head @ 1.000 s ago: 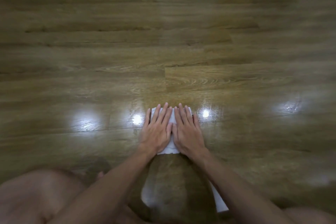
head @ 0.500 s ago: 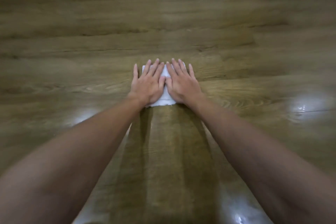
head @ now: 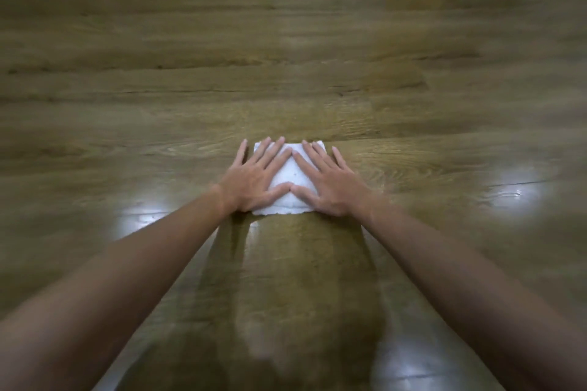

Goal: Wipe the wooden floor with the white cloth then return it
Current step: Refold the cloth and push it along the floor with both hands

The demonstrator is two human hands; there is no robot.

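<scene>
Plainly mid-wipe: white cloth point(head: 289, 179) flat on the wooden floor point(head: 286, 41), folded to a small pad, well out ahead at full reach of both arms. Left hand point(head: 254, 178) pressed flat on the cloth's left part, right hand point(head: 330, 182) flat on its right part, fingers straight and spread, thumbs meeting near the middle of the cloth, the index fingers angling in toward each other so that a bare patch of white shows between. Neither hand curled round or pinching anything; both simply bearing down with open palms, outer fingers of each spilling past the cloth's edges onto the boards. Behind the cloth, toward the body, a darker band on the floor between the arms, likely shadow or a damp track, hard to tell which with the blur. Glossy light patches to left and right of the arms. By judgement, wiping step in hand and return step not yet begun. Next move probably a stroke along the floor with even downward pressure from both palms, keeping the pad flat and unbunched, covering boards beside the present lane; afterwards, gathering the cloth and carrying it off to its place, which lies out of sight here.
</scene>
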